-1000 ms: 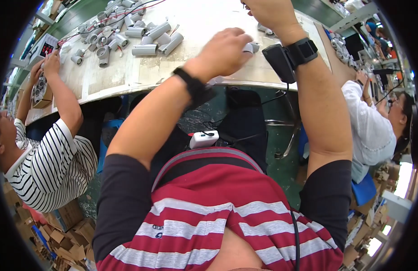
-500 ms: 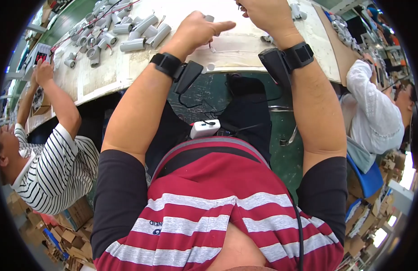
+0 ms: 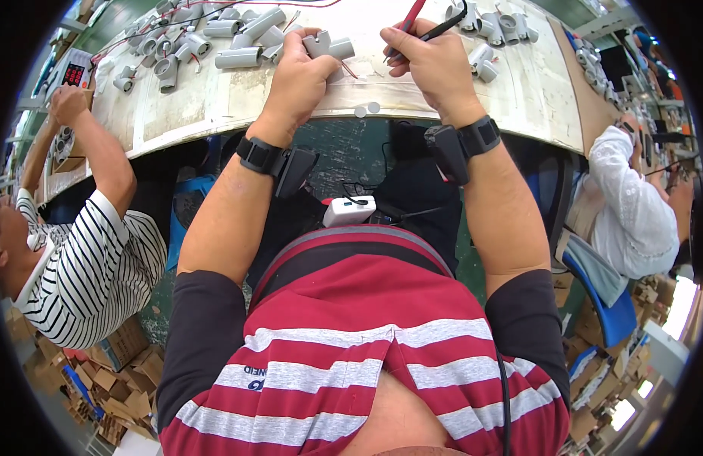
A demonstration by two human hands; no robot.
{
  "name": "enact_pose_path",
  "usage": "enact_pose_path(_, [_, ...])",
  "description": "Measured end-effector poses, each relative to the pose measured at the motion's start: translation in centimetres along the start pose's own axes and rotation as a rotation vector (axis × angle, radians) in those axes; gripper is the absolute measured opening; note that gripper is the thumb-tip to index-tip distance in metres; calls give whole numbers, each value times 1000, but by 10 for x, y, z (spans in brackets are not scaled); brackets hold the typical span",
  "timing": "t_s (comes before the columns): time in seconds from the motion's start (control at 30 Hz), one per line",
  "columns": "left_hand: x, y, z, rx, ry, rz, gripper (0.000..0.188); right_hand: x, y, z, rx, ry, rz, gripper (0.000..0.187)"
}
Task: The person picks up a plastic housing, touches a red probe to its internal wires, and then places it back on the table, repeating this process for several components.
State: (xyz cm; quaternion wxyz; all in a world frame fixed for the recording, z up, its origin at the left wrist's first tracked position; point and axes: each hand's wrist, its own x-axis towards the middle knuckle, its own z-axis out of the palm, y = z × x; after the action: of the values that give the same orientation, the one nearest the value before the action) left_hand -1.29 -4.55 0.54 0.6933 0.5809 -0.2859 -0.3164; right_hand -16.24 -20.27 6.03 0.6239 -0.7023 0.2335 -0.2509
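Note:
My left hand (image 3: 296, 90) is closed around a grey plastic cylindrical housing (image 3: 319, 45) above the worktable (image 3: 237, 91). Thin wires (image 3: 350, 70) dangle from beneath it. Another grey cylinder (image 3: 341, 49) shows just beyond; I cannot tell whether it is part of the same piece. Pinched together in my right hand (image 3: 440, 74) are a red test probe (image 3: 414, 12) and a black test probe (image 3: 447, 23), their tips pointing down toward the left and apart from the housing. Two small pale discs (image 3: 367, 109) lie at the table's near edge.
Several grey housings (image 3: 165, 68) with wires lie piled at the left, and more housings (image 3: 509, 29) at the right. A boxed meter with a red display (image 3: 74, 74) stands far left. One person (image 3: 85, 266) sits on my left, another (image 3: 632, 197) on my right.
My left hand has lifted up a grey housing and closed on it. My right hand has come nearer and left, bringing both probes into view. The pale discs now lie uncovered.

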Motion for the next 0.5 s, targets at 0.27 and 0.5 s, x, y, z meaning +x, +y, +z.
enact_pose_path(0.27, [-39, 25, 13, -100, 156, -153, 56, -19, 11, 6, 100, -9, 19, 21])
enact_pose_path(0.5, [-113, 25, 2, -718, 323, -296, 38, -29, 11, 27, 190, -96, 30, 21])
